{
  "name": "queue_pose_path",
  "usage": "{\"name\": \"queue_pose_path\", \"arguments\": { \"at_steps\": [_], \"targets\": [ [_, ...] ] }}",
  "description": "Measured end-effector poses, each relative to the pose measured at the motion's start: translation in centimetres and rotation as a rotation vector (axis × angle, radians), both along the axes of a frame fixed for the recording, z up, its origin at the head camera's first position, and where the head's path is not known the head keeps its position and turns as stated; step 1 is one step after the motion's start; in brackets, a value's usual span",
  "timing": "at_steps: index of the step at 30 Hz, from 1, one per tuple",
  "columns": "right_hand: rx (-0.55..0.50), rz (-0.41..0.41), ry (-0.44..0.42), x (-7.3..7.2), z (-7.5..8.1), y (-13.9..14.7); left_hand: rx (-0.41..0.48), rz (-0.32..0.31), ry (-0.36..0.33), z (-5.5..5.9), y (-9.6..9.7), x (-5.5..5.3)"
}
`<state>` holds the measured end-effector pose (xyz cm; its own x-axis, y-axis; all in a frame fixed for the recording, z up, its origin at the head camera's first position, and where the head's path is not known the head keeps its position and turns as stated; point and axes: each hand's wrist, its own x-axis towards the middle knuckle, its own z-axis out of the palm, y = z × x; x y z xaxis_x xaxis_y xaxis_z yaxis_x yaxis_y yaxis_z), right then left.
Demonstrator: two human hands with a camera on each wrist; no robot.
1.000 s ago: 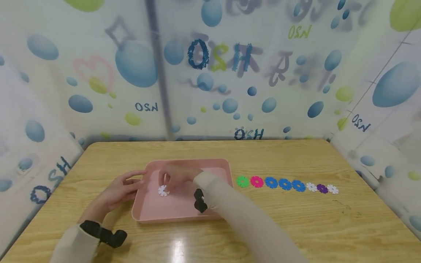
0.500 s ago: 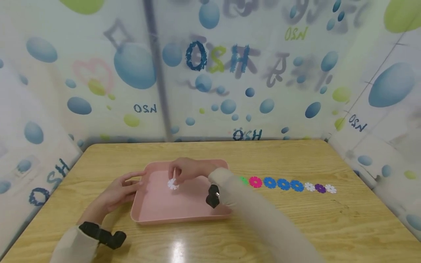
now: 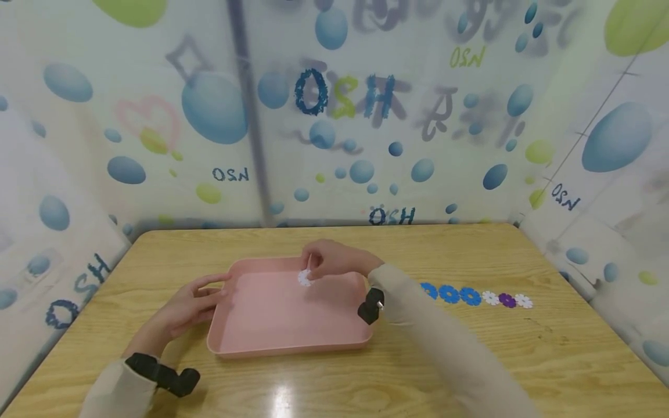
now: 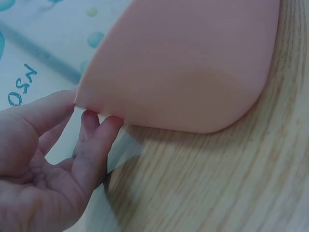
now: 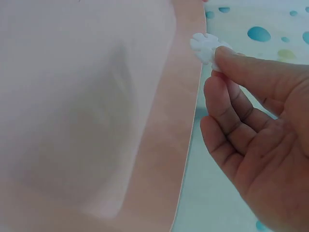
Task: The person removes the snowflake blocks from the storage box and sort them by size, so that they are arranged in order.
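My right hand (image 3: pixel 334 259) pinches a white flower-shaped disc (image 3: pixel 305 278) between thumb and fingers. It holds the disc over the far part of a pink tray (image 3: pixel 282 313). In the right wrist view, the notched rim of the disc sticks out past the thumb, while the other fingers curl loosely below. At the tray's left side, my left hand (image 3: pixel 190 305) touches the rim with its fingertips. The left wrist view has those fingers (image 4: pixel 99 150) fairly straight against the tray's edge, not wrapped round it.
To the right of the tray, a row of flower-shaped discs lies on the wooden table (image 3: pixel 251 383): blue discs (image 3: pixel 449 294), a purple disc (image 3: pixel 507 300) and white ones. My right sleeve (image 3: pixel 444 342) covers the row's left end. A patterned curtain (image 3: pixel 334 174) stands behind.
My right hand has carried the white disc rightward and toward the tray's far side. The right forearm now hides the green and pink discs. My left hand stays at the rim.
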<state>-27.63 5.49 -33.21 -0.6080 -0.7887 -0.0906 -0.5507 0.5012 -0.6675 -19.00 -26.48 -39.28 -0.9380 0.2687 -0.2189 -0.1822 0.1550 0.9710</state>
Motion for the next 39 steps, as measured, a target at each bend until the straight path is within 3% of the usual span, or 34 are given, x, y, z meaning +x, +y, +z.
{"name": "queue_pose_path", "arguments": {
  "at_steps": [9, 16, 30, 39],
  "targets": [
    [-0.104, -0.048, -0.002, -0.4, -0.3, 5.9, 0.017, 0.0, -0.004, -0.3, -0.2, -0.1],
    [-0.183, -0.132, -0.01, -0.3, -0.4, 11.3, 0.017, 0.014, -0.018, -0.3, -0.1, -0.2],
    [-0.157, -0.358, -0.02, 0.2, -0.7, 20.6, 0.012, 0.016, -0.018, -0.2, 0.0, -0.1],
    [-0.133, -0.505, -0.018, 1.5, -1.2, 26.9, 0.015, 0.01, -0.014, -0.2, -0.1, -0.1]
  ]
}}
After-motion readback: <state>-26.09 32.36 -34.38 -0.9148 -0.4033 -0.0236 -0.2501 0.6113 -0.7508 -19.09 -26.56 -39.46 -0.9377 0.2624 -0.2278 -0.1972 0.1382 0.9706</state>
